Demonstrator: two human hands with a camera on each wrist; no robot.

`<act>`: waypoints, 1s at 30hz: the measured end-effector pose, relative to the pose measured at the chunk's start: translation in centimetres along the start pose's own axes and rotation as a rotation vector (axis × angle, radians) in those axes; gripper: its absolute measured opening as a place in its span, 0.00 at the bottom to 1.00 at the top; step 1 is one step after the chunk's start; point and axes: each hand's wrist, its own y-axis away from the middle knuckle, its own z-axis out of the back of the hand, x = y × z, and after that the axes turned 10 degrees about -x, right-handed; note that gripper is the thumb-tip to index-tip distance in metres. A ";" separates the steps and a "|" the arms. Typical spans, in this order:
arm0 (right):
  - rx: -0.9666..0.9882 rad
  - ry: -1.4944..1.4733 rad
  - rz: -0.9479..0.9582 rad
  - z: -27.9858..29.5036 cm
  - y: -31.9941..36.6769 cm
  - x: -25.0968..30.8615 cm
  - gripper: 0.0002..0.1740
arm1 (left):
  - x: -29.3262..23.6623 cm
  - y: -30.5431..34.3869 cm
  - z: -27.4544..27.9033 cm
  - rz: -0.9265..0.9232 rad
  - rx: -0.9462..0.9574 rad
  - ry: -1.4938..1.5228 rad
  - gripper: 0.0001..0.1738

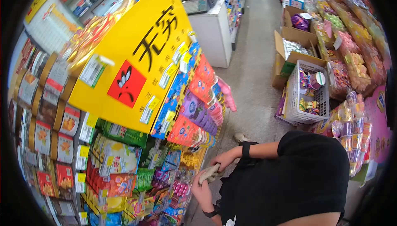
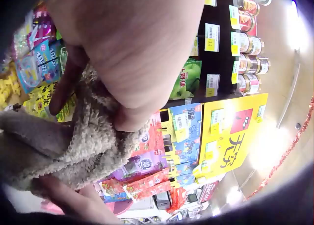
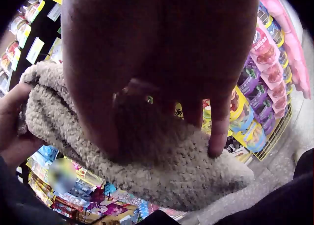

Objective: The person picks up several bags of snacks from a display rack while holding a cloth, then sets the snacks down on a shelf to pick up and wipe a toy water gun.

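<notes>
rows of labelled jars [image 1: 42, 137] stand left of the yellow sign [image 1: 126, 52], bagged snacks [image 1: 124, 184] below it. beyond the sign is a white counter [image 1: 215, 35]; to the sign's right, across the grey aisle [image 1: 256, 31], sit an open cardboard box [image 1: 279, 46] and a white plastic crate [image 1: 294, 102] (colourful packs [image 1: 309, 106] inside).

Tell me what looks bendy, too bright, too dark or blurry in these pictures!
Head view: things curve near the black edges; left wrist view: the ceiling lights glare white; right wrist view: the right hand is in dark shadow above the paler fuzzy cloth, and a round patch among the packets is blurred.
</notes>
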 end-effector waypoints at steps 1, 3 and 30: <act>0.032 0.003 0.013 -0.3 0.0 0.1 0.26 | -0.3 0.1 0.1 0.003 0.010 -0.008 0.17; -0.047 0.002 -0.004 0.2 0.5 0.3 0.24 | -1.0 0.2 0.0 -0.004 -0.050 -0.037 0.14; 0.345 0.022 0.090 0.8 0.4 8.0 0.37 | -1.8 5.5 3.2 0.179 -0.285 0.163 0.12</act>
